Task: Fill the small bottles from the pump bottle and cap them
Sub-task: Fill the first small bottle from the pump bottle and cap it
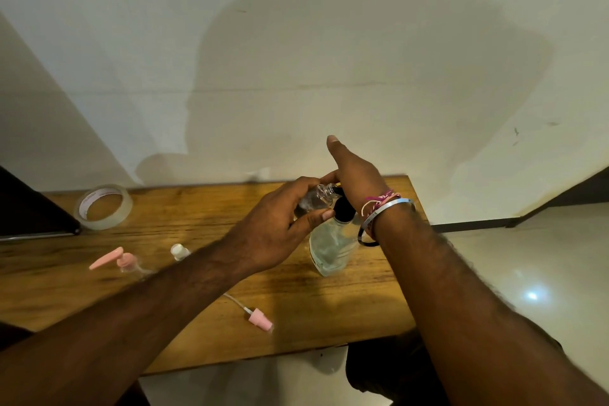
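Note:
My left hand (283, 217) grips a small clear bottle (316, 199), tilted, its open neck right at the black pump head (342, 208) of the big clear pump bottle (329, 247). My right hand (356, 175) lies flat on top of that pump head, thumb sticking up. The pump bottle stands on the wooden table (296, 323) and holds clear liquid. A pink spray cap with a white tube (258, 320) lies loose near the front of the table. A small bottle with a pink pump (122, 260) and a white-capped small bottle (179, 251) sit to the left.
A roll of clear tape (103, 206) lies at the back left of the table. A dark object (29, 208) fills the left edge. A white wall stands close behind the table, and pale floor shows to the right and below.

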